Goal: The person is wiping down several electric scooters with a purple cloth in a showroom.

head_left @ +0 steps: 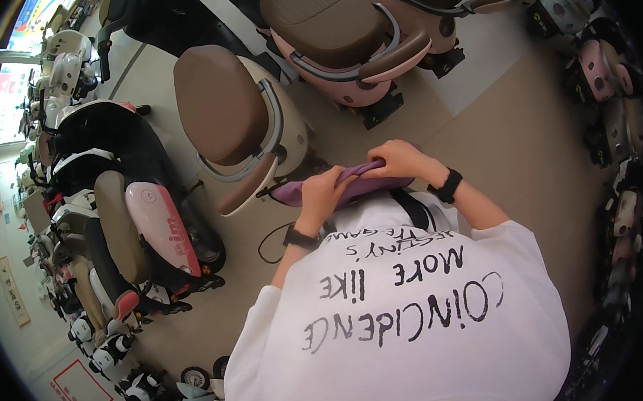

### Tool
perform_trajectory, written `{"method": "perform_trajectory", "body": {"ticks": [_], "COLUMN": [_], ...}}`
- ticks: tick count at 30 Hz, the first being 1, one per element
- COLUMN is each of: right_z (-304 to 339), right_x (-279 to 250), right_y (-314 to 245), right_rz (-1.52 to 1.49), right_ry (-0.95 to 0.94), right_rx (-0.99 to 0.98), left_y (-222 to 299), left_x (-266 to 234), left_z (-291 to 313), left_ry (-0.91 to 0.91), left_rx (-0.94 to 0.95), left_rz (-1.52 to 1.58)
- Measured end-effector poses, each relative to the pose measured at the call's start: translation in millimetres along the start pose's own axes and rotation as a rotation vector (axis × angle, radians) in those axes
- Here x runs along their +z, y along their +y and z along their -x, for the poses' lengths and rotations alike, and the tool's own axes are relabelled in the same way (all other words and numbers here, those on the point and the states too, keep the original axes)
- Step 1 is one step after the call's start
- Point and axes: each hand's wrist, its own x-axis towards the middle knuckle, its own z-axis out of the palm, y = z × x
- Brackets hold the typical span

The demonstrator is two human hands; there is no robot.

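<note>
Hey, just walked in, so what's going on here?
Someone's left hand and right hand grip a bunched purple cloth in front of their body. A brown-seated cream scooter stands just ahead; neither hand is on it. A pink-and-white scooter stands off to the left.

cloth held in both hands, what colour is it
The cloth is purple; it shows best in the head view.
</note>
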Motion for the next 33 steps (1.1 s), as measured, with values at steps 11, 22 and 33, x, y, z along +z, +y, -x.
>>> {"method": "perform_trajectory", "body": {"ticks": [11, 22, 33], "right_z": [35.7, 4.0, -7.5], "right_x": [-61.5, -88.7, -78.5], "right_y": [63.7, 56.9, 66.7], "right_rz": [-0.091, 0.415, 0.367], "right_ry": [0.573, 0.839, 0.537], "right_rx": [0.163, 0.167, -0.052], "left_y": [25.6, 10.8, 32.0], "left_x": [-26.2, 51.7, 57.1], "left_z": [-103.0, -169.6, -166.9], "left_ry": [-0.119, 0.076, -0.070], "left_rx": [-0.098, 0.180, -0.053], "left_rz": [-0.060, 0.003, 0.273]}}
